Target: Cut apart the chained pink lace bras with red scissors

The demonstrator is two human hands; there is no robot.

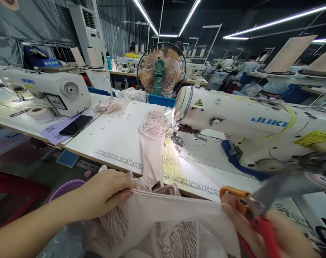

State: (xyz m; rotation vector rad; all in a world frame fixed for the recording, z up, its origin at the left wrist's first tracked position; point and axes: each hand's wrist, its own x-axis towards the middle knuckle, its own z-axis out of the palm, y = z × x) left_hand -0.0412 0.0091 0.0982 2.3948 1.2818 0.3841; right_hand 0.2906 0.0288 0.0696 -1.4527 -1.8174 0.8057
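My left hand pinches the upper edge of a pale pink lace bra, which hangs below the table's front edge. The bra's edge stretches across to my right hand, closed round scissors with red and orange handles. The bra's far end meets my right fingers, and the blades point up to the right, blurred. Between my hands, a bra part with lace and smooth pink fabric lies on the table, reaching toward the needle area of a white JUKI sewing machine. Its lower end hangs over the edge.
A white table carries a printed ruler along its front. At left are another JUKI machine, a black phone on paper, and a tape roll. A fan stands behind. A purple basket sits below.
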